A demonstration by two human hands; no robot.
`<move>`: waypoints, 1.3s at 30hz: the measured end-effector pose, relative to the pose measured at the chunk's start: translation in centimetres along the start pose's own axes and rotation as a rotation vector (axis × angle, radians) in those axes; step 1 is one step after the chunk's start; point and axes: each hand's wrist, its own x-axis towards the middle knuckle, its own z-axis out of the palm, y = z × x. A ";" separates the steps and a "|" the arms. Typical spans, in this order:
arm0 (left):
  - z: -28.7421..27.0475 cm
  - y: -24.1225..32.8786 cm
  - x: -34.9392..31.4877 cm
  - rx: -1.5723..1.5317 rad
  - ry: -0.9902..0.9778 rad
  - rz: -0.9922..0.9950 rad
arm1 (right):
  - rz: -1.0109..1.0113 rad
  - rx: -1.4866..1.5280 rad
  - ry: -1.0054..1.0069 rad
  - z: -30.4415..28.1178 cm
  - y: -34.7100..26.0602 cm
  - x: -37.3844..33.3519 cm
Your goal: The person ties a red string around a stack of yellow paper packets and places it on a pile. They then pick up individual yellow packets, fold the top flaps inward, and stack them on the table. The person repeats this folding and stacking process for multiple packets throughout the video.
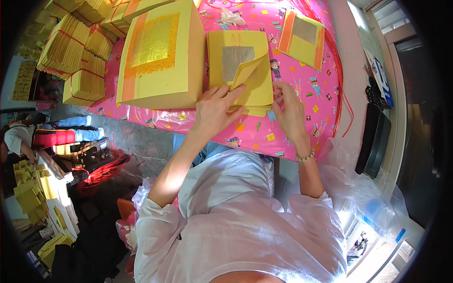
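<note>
while yellow sheets (pixel 255 88) lie between them | left hand (pixel 214 109) half-open, touching turned-up flap (pixel 246 71) | right hand (pixel 289 113) loosely half-curled alongside

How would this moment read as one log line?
left hand: on yellow paper stack, at turned-up sheets | right hand: by stack's right edge | nearby: taller yellow block, red strands, pink tablecloth

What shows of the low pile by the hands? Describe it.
The pile looks like layered yellow paper, lying flat on the pink cloth, right of the big block. Its top bears a silver patch with faint reddish streaks above. A flap curls up from its right side, partly covering the patch. The left hand touches the flap's near end; the right hand is by the pile's right edge, contact unclear.
</note>
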 end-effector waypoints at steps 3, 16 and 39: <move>0.0 -0.1 -0.1 0.007 -0.014 0.018 | -0.078 -0.053 -0.023 -0.1 0.2 0.7; 0.1 1.0 0.5 -0.001 -0.003 -0.018 | -0.269 0.061 0.036 -0.6 -3.1 3.7; 2.0 0.8 1.2 -0.686 0.626 -0.139 | -0.041 1.089 0.165 -0.9 4.8 13.1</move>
